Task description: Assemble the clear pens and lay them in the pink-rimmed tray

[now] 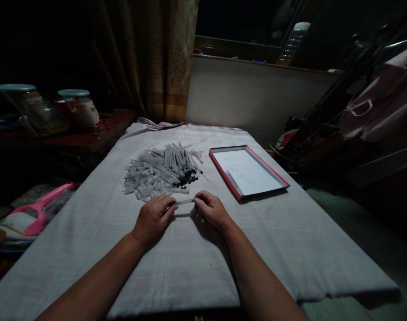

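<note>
A slim translucent pen [185,202] is held level between my two hands, just above the cloth. My left hand [154,218] pinches its left end, and the fingertips of my right hand [211,208] close on its right end. Right behind my left hand lies a heap of pen parts [153,171], mostly clear whitish barrels, with black caps or tips [189,177] showing on its right side. To the right stands a shallow red-edged box lid [265,187] with a white inside. A few thin pens [234,181] lie along its left wall.
A pale cloth [176,272] covers the table. At the left are lidded jars [79,109] on a dark red surface and a pink plastic object [39,214]. Behind hang a curtain [170,58] and a sill with a bottle [293,44]. Pink fabric [380,98] hangs at right.
</note>
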`<move>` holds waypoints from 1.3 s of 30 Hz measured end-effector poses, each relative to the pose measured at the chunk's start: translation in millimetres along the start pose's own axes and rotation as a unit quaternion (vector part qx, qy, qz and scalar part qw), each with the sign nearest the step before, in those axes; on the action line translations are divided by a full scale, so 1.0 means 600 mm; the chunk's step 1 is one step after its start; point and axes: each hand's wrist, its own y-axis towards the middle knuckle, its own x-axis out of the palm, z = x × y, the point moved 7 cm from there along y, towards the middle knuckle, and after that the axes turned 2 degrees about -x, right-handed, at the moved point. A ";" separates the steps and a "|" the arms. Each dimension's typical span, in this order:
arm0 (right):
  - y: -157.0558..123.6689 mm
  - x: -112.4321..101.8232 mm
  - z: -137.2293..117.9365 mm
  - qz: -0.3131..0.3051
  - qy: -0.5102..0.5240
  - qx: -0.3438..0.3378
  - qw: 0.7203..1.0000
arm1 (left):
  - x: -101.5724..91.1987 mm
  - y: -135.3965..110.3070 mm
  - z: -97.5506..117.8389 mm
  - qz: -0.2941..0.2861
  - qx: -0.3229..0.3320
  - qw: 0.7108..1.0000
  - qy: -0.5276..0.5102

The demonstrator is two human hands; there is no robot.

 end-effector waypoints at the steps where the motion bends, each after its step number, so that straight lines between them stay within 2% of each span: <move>1: 0.000 0.001 0.000 0.000 0.001 0.002 1.000 | 0.001 0.000 0.000 -0.001 0.000 1.000 0.000; 7: 0.001 -0.003 -0.013 0.025 -0.039 -0.025 0.999 | 0.003 0.001 0.003 -0.005 0.006 1.000 0.000; 11: 0.002 -0.005 -0.006 0.037 -0.021 0.000 0.999 | 0.005 0.002 0.002 -0.012 0.002 1.000 -0.006; 17: 0.003 -0.005 0.005 0.065 0.010 0.038 0.997 | 0.004 0.002 0.000 0.009 0.009 1.000 -0.009; 20: 0.001 0.002 -0.006 0.045 -0.003 0.001 0.999 | 0.010 0.004 0.007 0.000 0.015 1.000 0.003; 24: -0.004 0.014 -0.027 -0.023 -0.110 -0.078 0.991 | 0.023 0.013 0.013 -0.056 0.045 0.997 0.025; 27: -0.003 -0.003 -0.020 -0.029 -0.169 -0.067 0.983 | 0.010 0.025 -0.006 -0.038 0.038 0.997 0.053; 30: 0.002 -0.039 -0.002 0.001 -0.192 -0.024 0.981 | -0.007 0.035 -0.039 -0.007 -0.002 0.993 0.121; 33: 0.005 -0.066 0.010 0.049 -0.184 0.004 0.982 | -0.005 0.040 -0.055 -0.013 -0.009 0.983 0.183; 36: 0.004 -0.068 0.014 0.069 -0.161 0.008 0.985 | 0.002 0.045 -0.055 -0.011 -0.016 0.980 0.200; 39: 0.005 -0.061 0.015 0.071 -0.128 0.010 0.989 | 0.006 0.050 -0.050 -0.007 -0.027 0.985 0.170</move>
